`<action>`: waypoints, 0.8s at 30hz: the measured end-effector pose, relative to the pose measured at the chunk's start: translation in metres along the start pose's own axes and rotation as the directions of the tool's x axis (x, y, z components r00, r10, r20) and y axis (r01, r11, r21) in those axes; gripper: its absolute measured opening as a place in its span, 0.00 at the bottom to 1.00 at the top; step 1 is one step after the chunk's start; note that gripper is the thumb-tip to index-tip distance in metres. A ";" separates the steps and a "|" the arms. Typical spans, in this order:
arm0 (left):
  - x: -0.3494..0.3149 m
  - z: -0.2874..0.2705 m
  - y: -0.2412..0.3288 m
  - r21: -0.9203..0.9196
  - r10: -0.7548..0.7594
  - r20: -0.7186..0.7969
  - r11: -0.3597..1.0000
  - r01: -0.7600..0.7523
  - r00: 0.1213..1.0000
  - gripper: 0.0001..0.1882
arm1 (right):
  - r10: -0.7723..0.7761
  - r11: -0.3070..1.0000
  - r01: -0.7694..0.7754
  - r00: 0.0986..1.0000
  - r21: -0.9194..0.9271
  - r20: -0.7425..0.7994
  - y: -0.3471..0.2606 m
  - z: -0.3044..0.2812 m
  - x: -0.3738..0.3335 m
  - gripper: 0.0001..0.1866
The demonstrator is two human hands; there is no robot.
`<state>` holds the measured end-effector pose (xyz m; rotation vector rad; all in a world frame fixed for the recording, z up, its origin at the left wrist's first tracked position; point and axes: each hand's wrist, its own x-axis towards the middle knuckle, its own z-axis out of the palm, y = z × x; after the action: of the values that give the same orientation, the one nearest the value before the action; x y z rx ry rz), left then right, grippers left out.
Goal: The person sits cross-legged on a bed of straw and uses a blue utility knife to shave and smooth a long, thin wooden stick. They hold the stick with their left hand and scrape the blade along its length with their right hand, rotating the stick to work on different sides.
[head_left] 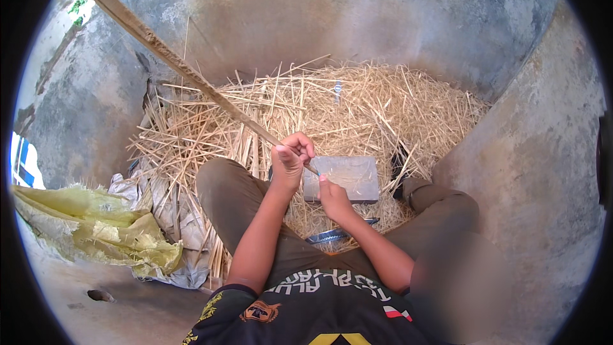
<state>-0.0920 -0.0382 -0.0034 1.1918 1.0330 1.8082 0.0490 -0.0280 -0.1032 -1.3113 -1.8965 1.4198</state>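
A long brown strip that looks like bamboo (191, 76) slants from the upper left down to my lap. My left hand (292, 155) is closed around it near its lower end. My right hand (333, 198) is closed right beside the tip, thumb pressed forward; what it grips is too small to make out. Under the hands, a grey rectangular block (354, 179) lies between my legs with bits of shaving on top. Closer to my body, a thin shiny strip (335, 236) with a dark edge rests partly hidden by my right forearm.
A heap of straw-coloured shavings and slivers (383, 99) covers the floor ahead, up to a weathered concrete wall (357, 19). A torn yellow sack (121, 236) lies at the left, above a hole (100, 295) in the concrete. Another wall (530, 153) stands close on the right.
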 end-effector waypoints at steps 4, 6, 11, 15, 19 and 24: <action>0.001 -0.004 -0.003 -0.072 -0.003 -0.032 0.997 0.000 0.999 0.51 | -0.034 0.999 0.034 0.999 -0.032 -0.002 0.005 0.003 0.001 0.34; 0.002 -0.003 -0.002 -0.136 0.008 -0.017 0.991 -0.010 1.000 0.51 | -0.061 0.997 0.060 0.998 -0.058 -0.025 0.010 0.004 0.003 0.33; 0.002 -0.001 0.002 -0.152 0.029 -0.025 0.988 -0.033 0.999 0.48 | -0.078 0.993 0.076 0.997 -0.094 -0.015 0.006 0.003 0.002 0.33; 0.002 0.001 0.005 -0.186 0.015 -0.003 0.982 -0.015 1.000 0.46 | -0.066 0.993 0.065 0.998 -0.102 -0.008 0.005 0.001 0.002 0.33; 0.001 -0.002 0.005 -0.148 -0.010 -0.004 0.989 0.009 1.000 0.46 | -0.059 0.994 0.058 0.998 -0.097 -0.001 0.006 0.000 0.003 0.33; -0.001 -0.001 0.007 -0.112 -0.006 -0.055 0.994 0.000 0.998 0.46 | -0.037 0.994 0.037 0.999 -0.101 -0.004 0.004 0.001 0.002 0.33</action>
<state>-0.0935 -0.0424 0.0019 1.0779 0.9500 1.8800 0.0497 -0.0266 -0.1076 -1.3169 -2.0015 1.3166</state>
